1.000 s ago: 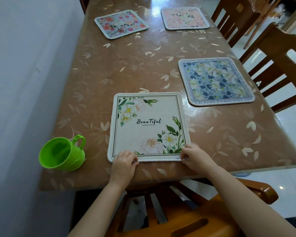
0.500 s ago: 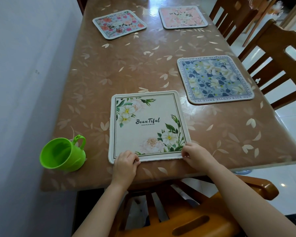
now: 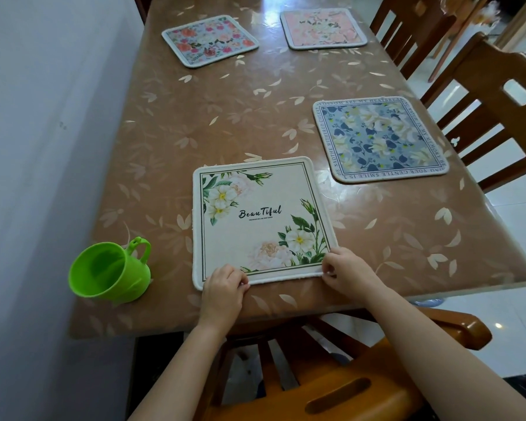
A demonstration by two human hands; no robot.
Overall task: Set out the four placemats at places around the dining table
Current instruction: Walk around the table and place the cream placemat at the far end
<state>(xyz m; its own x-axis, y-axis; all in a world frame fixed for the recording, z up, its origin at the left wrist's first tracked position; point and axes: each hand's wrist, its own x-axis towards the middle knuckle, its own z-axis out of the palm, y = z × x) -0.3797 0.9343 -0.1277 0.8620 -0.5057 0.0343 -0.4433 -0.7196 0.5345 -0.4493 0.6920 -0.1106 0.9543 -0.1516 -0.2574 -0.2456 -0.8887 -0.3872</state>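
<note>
A cream placemat [image 3: 261, 220] with white flowers and the word "BeauTiful" lies flat near the table's front edge. My left hand [image 3: 223, 288] pinches its near left corner and my right hand [image 3: 345, 270] pinches its near right corner. A blue floral placemat [image 3: 378, 138] lies at the right side of the brown dining table [image 3: 219, 117]. Two more mats lie at the far end: a red-flowered placemat [image 3: 210, 40] on the left and a pink placemat [image 3: 322, 28] on the right.
A green plastic cup [image 3: 108, 270] stands at the table's front left corner, close to the white wall [image 3: 43, 147]. Wooden chairs [image 3: 498, 95] line the right side. An orange-brown chair back [image 3: 331, 387] is just below my arms.
The cream placemat has been shifted slightly away from the front edge; both hands stay on its near corners. The view has dipped a little.
</note>
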